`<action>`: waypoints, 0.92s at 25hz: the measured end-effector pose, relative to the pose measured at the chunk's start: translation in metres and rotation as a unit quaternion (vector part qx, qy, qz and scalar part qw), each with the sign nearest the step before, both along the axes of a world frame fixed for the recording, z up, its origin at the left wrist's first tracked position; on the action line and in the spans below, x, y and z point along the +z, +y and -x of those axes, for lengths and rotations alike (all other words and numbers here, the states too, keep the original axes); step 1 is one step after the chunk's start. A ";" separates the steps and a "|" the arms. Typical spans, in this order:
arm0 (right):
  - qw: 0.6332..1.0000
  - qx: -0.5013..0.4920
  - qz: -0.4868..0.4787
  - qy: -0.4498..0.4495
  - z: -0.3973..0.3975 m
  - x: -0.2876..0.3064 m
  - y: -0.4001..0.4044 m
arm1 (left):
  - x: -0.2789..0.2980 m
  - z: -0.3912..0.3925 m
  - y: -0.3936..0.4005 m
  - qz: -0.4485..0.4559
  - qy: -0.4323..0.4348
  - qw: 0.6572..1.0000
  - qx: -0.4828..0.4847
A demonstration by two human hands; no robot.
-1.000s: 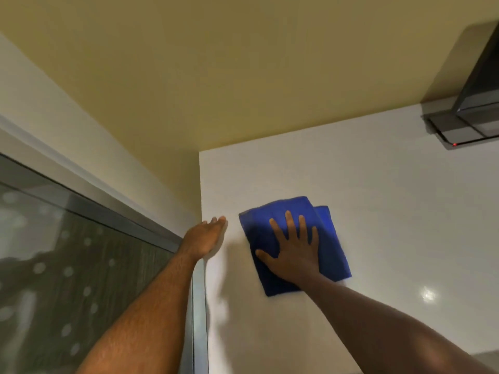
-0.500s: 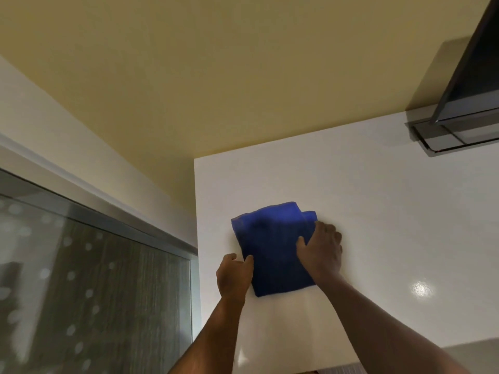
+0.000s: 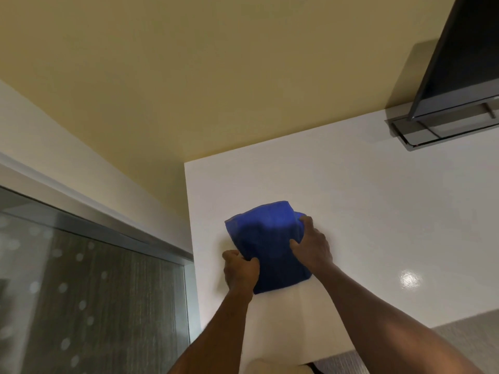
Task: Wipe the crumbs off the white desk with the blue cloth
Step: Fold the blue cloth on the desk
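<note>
Blue folded cloth (image 3: 267, 244) lies near the glossy white desk's (image 3: 378, 206) left edge; our left hand (image 3: 240, 272) and right hand (image 3: 313, 245) pinch its sides, fingertips hidden. Crumbs indiscernible.

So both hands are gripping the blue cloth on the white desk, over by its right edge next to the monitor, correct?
Not quite. In the head view, both the left hand and right hand grip the blue cloth on the white desk, but near its left edge; the monitor stands far off to the right.

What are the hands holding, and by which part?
Both hold the blue cloth: left hand pinches its near-left edge, right hand grips its right edge.
</note>
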State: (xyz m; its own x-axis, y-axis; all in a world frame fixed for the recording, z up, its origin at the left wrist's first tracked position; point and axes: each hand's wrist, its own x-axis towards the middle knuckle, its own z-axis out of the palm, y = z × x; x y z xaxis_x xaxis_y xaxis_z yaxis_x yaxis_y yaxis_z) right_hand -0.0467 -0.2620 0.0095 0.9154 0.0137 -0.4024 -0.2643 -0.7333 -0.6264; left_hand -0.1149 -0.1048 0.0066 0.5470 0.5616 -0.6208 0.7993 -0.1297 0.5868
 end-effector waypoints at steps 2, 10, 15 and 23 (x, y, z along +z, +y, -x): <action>0.999 0.042 -0.008 -0.019 0.000 0.003 -0.003 | 0.003 -0.002 0.000 0.003 -0.010 1.000 -0.010; 0.997 0.030 -0.071 0.027 -0.018 0.024 -0.011 | 0.022 -0.015 0.014 0.001 -0.079 0.989 -0.129; 0.991 0.074 -0.085 -0.071 -0.044 0.048 0.008 | 0.044 -0.034 0.037 -0.043 -0.155 0.974 -0.158; 0.985 0.101 -0.100 -0.101 -0.122 0.052 0.077 | 0.063 -0.124 0.111 -0.100 -0.195 0.964 -0.151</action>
State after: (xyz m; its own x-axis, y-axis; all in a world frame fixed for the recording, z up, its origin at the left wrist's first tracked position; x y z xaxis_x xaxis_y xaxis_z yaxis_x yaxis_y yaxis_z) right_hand 0.0751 -0.1849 0.0613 0.9469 0.2645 -0.1827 0.0194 -0.6143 -0.7888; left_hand 0.0096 0.0061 0.0693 0.8742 0.4272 -0.2307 0.4311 -0.4645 0.7736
